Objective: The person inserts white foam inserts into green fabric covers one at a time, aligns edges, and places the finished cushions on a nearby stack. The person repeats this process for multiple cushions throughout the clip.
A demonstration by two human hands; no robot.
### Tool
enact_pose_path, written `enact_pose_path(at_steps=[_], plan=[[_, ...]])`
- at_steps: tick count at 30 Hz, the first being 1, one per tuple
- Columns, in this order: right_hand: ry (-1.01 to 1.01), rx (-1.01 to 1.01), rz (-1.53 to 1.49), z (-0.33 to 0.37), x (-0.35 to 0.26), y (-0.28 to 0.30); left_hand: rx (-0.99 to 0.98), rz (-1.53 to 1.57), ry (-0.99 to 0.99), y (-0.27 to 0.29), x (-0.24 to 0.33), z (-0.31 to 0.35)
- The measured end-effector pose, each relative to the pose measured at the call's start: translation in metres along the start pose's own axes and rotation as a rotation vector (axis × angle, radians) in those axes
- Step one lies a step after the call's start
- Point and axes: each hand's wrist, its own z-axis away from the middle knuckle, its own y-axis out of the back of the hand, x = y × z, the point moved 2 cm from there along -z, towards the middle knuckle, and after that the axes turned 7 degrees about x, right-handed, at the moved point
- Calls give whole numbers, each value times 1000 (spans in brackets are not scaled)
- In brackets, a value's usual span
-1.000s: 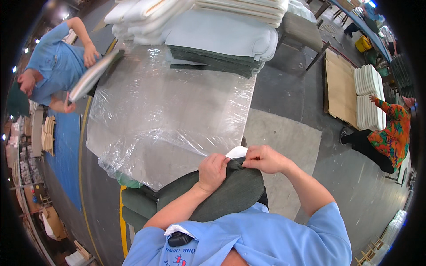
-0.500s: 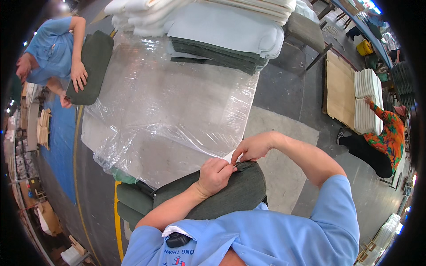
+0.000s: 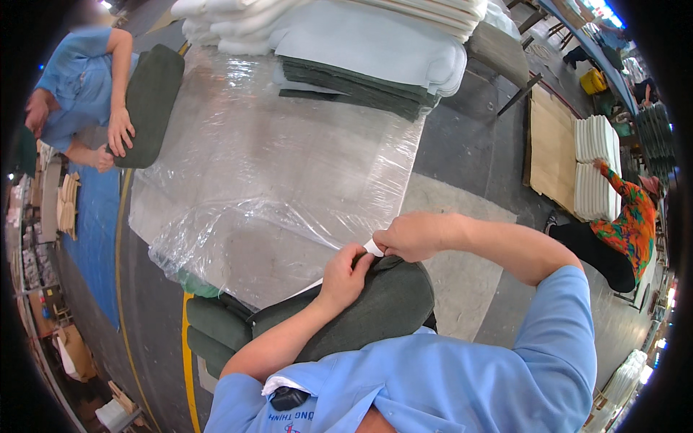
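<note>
Two bare hands (image 3: 411, 238), two held dark green cushions (image 3: 382, 307), one plastic-covered table (image 3: 289, 155) and one yellow bin (image 3: 593, 81) are seen.

Beyond the bare left grip (image 3: 344, 278) and right grip (image 3: 411, 237), toward the body, is a light-blue short-sleeved shirt (image 3: 462, 375), open-necked. Below the left grip, its chest bears white cloth (image 3: 284, 380), a rounded black object (image 3: 289, 398) and dark-blue lettering (image 3: 290, 416).

1. Table (image 3: 317, 151): dial centre, film (image 3: 216, 224) on top.
2. Fabric stack (image 3: 368, 61): on table, 1 o'clock.
3. Chair (image 3: 498, 54): right of stack, 2 o'clock.
4. Co-worker (image 3: 83, 79): 10 o'clock.
5. Cushion (image 3: 382, 310): before table, 5 o'clock.
</note>
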Motion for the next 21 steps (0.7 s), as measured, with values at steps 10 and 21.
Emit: enact_pose_path(at_steps=[10,21], plan=[[-103,443,-395,15,9,-22,-546,-148,304,-10,13,-41],[-196,1292,-1383,20,59,-92,-88,-391,-245,-38,-9,-39]])
